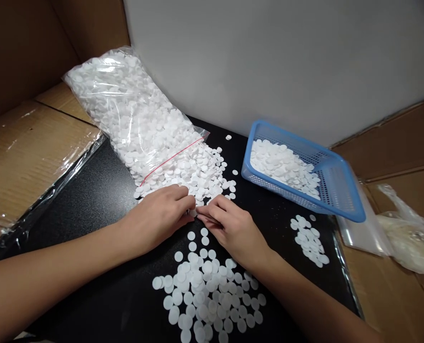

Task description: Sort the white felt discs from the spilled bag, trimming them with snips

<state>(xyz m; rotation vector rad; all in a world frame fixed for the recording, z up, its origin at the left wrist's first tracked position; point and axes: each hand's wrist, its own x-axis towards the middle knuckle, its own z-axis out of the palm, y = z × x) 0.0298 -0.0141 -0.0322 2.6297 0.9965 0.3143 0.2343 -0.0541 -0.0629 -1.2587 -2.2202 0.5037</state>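
Observation:
My left hand [165,212] is closed, its fingers curled in front of the spilled white discs. Facing it, my right hand [229,224] is closed in a pinch. Their fingertips meet at a small white disc [192,213], partly hidden by the fingers. Just beyond them, a heap of white discs [197,171] spills from the mouth of a clear zip bag [126,105] with a red seal line. Nearer to me, between my forearms, lies a loose spread of flat white discs [212,290] on the black table [101,190].
A blue plastic basket [305,200] partly filled with white discs stands at the right. In front of it lies a small pile of discs [309,240]. Clear plastic bags [408,238] rest on cardboard at the far right. Cardboard [36,143] borders the left, and a pale wall [269,62] rises behind.

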